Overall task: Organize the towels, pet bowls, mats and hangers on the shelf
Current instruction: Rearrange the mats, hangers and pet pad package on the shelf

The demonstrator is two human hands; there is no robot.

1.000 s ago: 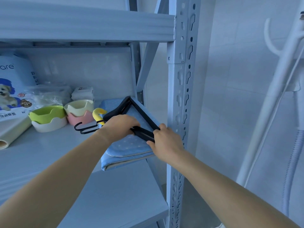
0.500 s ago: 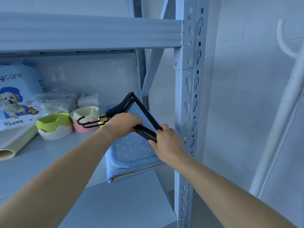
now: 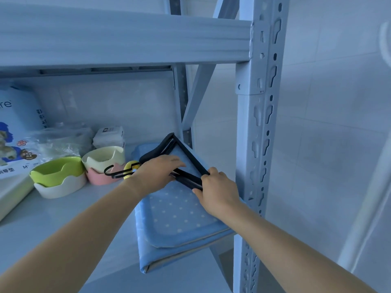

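Black hangers (image 3: 167,149), a bundled triangular stack with hooks pointing left, lay over the folded blue dotted mat (image 3: 179,210) at the shelf's (image 3: 63,225) right end. The left hand (image 3: 157,171) curled around their middle; the right hand (image 3: 215,190) gripped the near corner.

The black hangers (image 3: 169,153) pinched under the left hand's fingertips (image 3: 175,163) look like smooth, matt plastic, and the hooks reaching out past the knuckles look like thin dark wire. Beneath both sets of fingers lies the folded mat (image 3: 177,214), soft matt cloth in pale blue with white dots. Beyond the left fingers, the pet bowls (image 3: 61,178) have a smooth, slightly glossy finish, while the shelf post (image 3: 258,127) just beside the right fingers is painted metal, matt and punched with slots.
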